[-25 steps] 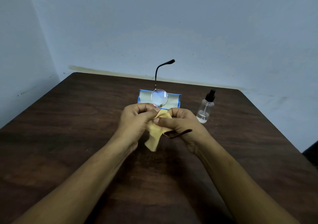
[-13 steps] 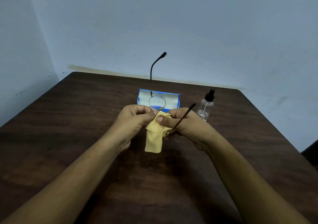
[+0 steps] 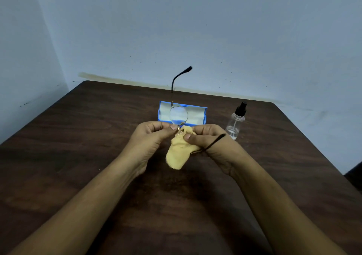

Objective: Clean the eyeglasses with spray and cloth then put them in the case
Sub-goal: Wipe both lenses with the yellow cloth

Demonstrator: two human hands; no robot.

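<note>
— What have you got?
— My left grip pinches the eyeglasses near the bridge. My right grip is clamped on the yellow cloth wrapped round one lens, above the middle of the surface.
— What changed?
— The temple across my right wrist swung up a moment ago and lies low again. I judge the rubbing unfinished.
— And around?
— The open blue case sits toward the far edge, with the spray bottle right of it. Neither is in my way.

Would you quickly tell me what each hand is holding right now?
Left hand: closed, pinching the glasses.
Right hand: closed, pinching the cloth against the glasses.
</note>
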